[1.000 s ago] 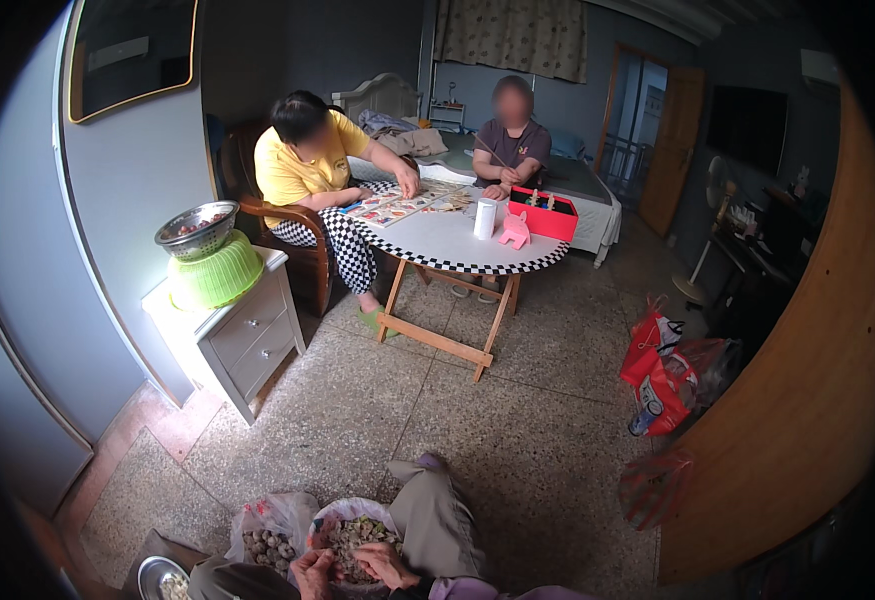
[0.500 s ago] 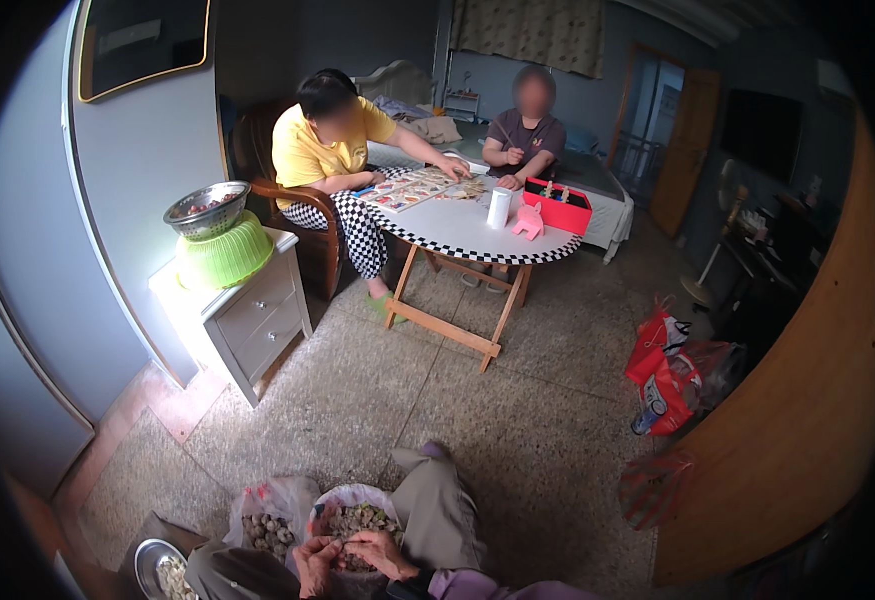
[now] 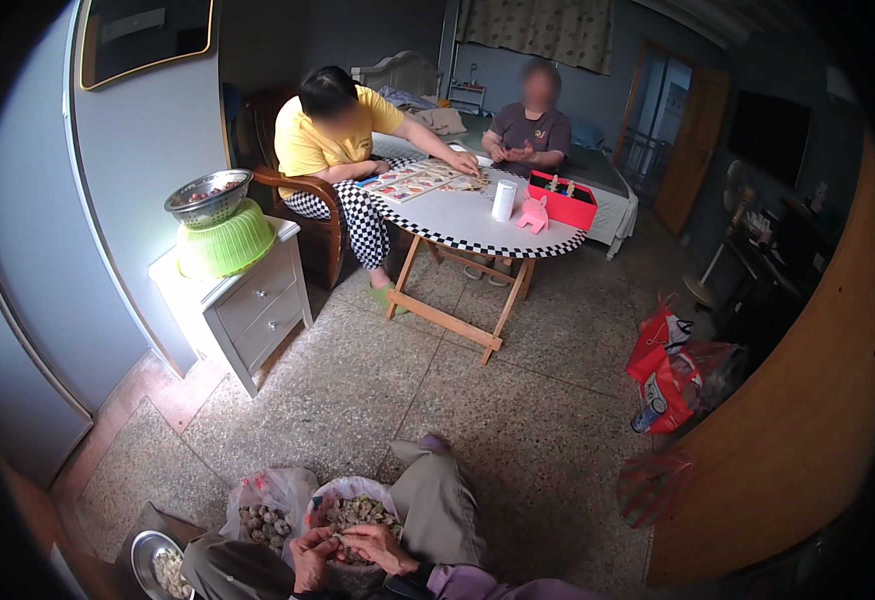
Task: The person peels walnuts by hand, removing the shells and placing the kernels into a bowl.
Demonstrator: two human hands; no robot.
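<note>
My left hand and my right hand meet close together over a bin lined with a pale plastic bag. Their fingers pinch around something too small to make out. Dry brownish scraps with some green bits fill the bin. Left of it, several round grey-brown bulb-like pieces sit in a clear plastic bag. A metal bowl beside my left leg holds pale small pieces.
Ahead, two people sit at a folding table with sheets, a white cylinder, a pink pig figure and a red box. A colander rests on a green basket atop a cabinet. Red bags stand right.
My hands stay together over the bin, with a small shift of the fingers. At the table, the far person's hands have come together lower. The view has tilted slightly.
</note>
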